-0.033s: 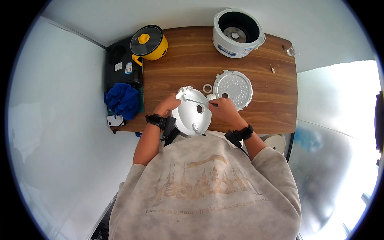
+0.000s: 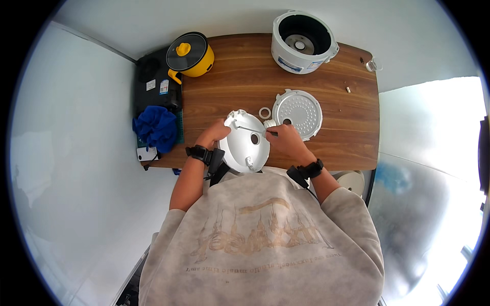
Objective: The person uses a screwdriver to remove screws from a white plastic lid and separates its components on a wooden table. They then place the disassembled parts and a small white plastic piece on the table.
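Note:
A white, bowl-shaped rice cooker lid shell point(image 2: 240, 148) with a dark hole in it is held tilted close to my body at the table's front edge. My left hand point(image 2: 218, 131) is closed on its left rim. In my right hand point(image 2: 287, 141) is a screwdriver point(image 2: 249, 129) with a thin metal shaft and a dark handle, laid across the inside of the shell toward its upper left. Just beyond the right hand lies a round, dimpled inner lid plate point(image 2: 301, 113). Beside that plate are a white ring point(image 2: 264, 113) and a small white cap-like part point(image 2: 270, 123).
A white rice cooker body point(image 2: 301, 56) stands open at the back right, with a clear small container point(image 2: 374, 65) at the corner. At the left are a yellow pot point(image 2: 196, 61), a black case point(image 2: 158, 92) and a blue cloth point(image 2: 155, 127). Tiny parts point(image 2: 348, 90) lie at the right.

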Demonstrator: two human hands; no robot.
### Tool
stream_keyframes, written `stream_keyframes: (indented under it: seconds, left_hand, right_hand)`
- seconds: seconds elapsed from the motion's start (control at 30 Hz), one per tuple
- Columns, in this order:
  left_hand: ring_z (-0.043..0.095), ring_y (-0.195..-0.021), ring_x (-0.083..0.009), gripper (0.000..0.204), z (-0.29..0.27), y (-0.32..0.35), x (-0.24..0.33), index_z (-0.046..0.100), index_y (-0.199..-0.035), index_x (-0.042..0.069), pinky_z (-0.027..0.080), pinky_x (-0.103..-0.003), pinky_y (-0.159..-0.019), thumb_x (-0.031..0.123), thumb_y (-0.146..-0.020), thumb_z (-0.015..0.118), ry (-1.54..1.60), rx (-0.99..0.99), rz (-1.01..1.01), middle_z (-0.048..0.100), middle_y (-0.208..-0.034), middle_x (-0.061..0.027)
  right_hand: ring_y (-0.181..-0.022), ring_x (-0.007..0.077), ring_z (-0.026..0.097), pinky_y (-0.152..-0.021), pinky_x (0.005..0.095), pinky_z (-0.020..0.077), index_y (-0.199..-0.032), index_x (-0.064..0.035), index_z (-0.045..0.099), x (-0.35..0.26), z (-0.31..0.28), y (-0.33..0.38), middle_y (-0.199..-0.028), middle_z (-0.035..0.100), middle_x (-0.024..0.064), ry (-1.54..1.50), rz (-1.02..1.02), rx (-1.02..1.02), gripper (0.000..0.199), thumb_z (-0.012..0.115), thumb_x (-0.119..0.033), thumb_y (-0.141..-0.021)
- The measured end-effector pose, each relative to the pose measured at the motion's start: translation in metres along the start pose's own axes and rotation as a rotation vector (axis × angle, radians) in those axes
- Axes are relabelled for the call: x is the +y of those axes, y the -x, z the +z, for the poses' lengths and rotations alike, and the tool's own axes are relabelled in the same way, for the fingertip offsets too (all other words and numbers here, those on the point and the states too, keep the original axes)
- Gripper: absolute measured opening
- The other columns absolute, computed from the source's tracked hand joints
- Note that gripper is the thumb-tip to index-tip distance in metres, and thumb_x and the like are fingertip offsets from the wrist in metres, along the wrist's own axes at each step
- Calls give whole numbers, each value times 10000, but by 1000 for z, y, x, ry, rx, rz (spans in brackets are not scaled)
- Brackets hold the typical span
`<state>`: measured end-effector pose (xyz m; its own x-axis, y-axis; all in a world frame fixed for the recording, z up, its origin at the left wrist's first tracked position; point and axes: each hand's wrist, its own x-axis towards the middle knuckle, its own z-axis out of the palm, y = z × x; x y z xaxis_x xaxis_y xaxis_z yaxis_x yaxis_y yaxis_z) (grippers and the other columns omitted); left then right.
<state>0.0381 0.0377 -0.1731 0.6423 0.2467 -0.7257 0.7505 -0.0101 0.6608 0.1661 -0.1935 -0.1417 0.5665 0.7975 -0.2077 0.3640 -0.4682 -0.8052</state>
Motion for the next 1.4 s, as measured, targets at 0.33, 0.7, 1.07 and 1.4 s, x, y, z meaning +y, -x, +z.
stream_keyframes:
  seconds: [0.33,0.7,1.07,1.4]
  left_hand:
    - [648,-973,-209,366,1,5,5,623,-1205,12,498,-326,-843,24,-853,523,-18,-16,44,687,-1079,-123]
    - [637,-1003,-209,362,0,11,8,593,-1227,5,497,-327,-865,14,-871,527,-106,-14,157,683,-1111,-136]
    - [647,-1001,-239,380,-2,16,17,612,-1199,1,493,-337,-868,19,-832,517,-209,0,123,689,-1103,-153]
    - [663,-946,-223,384,0,8,9,646,-1164,2,501,-331,-826,-5,-809,499,-77,-12,49,701,-1039,-134]
  right_hand:
    - [-711,385,646,-679,401,519,-993,-4,716,-9,-12,-7,-774,661,234,-23,-33,-66,247,643,-164,-820]
    - [-813,333,672,-727,425,534,-999,-126,745,-8,-16,-38,-858,702,135,194,-86,-199,267,629,-125,-759]
    - [-836,265,643,-689,372,536,-902,-114,723,-26,-17,-32,-865,663,69,593,-553,29,242,634,1,-709]
    - [-876,352,664,-798,397,524,-1062,-19,679,-1,-22,-8,-949,701,178,-52,71,-120,337,650,-109,-739]
